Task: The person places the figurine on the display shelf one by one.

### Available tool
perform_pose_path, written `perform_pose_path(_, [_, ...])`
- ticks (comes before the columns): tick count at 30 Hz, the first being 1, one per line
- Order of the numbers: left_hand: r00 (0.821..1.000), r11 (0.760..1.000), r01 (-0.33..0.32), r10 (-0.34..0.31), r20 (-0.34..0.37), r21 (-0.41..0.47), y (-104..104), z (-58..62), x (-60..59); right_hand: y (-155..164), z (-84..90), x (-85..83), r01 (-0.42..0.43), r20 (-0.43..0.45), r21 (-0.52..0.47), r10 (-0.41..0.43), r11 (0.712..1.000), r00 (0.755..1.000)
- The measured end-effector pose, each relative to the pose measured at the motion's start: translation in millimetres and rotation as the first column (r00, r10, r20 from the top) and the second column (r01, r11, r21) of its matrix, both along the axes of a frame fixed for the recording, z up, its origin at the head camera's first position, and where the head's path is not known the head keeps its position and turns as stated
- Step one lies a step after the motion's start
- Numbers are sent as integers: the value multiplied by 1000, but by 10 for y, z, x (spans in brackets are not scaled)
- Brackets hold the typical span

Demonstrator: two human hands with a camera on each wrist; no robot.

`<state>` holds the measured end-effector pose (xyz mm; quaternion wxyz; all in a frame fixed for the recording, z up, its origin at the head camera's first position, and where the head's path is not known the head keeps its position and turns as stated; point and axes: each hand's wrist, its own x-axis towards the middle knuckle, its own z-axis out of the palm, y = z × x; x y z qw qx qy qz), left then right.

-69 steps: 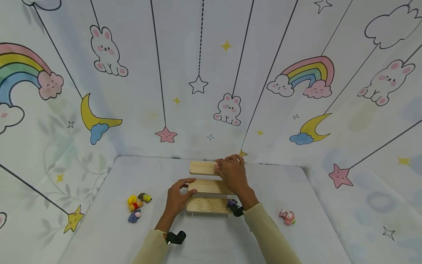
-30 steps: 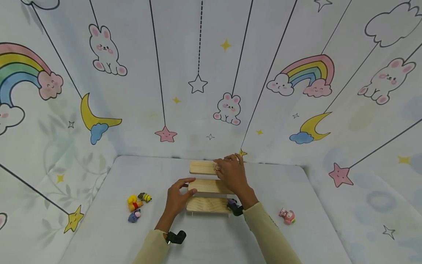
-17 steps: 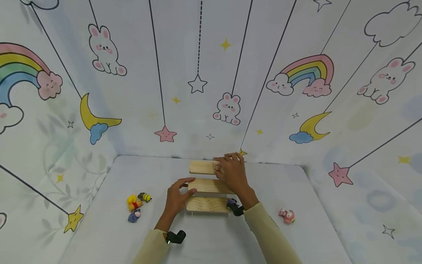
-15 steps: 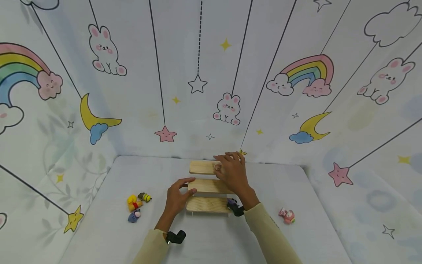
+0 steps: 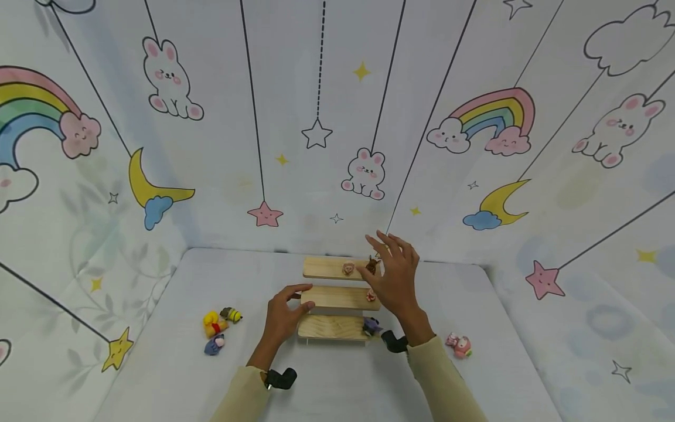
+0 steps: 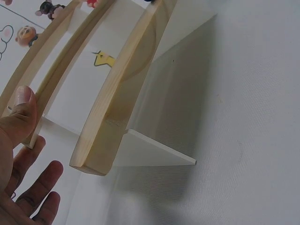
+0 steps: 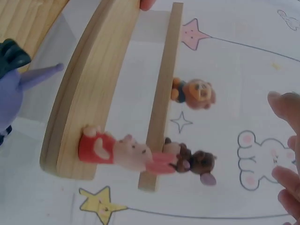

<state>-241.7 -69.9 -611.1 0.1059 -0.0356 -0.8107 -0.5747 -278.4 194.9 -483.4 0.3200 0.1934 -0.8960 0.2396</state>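
Note:
A three-tier wooden display shelf [image 5: 332, 298] with white side supports stands mid-table. My left hand [image 5: 283, 316] pinches the left end of its middle board, thumb [image 6: 24, 105] above and a finger below. My right hand [image 5: 394, 281] is raised at the shelf's right end, fingers spread and holding nothing. On the top board sit a light-brown bear figurine [image 7: 199, 93] and, right of it, a dark-brown figurine [image 7: 197, 161] with big ears. A pink figurine in red [image 7: 117, 150] stands on the middle board's right end. A purple figurine [image 5: 371, 326] occupies the bottom board's right end.
Left on the white table [image 5: 174, 375] lie a yellow bear figurine [image 5: 211, 323], a bee figurine [image 5: 232, 315] and a blue figurine [image 5: 214, 345]. Pink figurines [image 5: 460, 346] lie at the right. A printed backdrop [image 5: 221, 117] rises behind the table.
My right hand has let go of the light-brown bear figurine on the top board and moved right and up, fingers opening. My left hand stays on the middle board.

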Motion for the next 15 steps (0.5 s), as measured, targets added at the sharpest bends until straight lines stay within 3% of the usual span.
perform_pose_path(11, [999, 999, 20, -21, 50, 26, -24, 10, -9, 389, -112, 180, 81, 1, -127, -82, 989, 997])
perform_pose_path(15, [999, 1000, 20, -21, 31, 19, -28, 7, -12, 533, -185, 245, 114, 13, -143, -114, 983, 993])
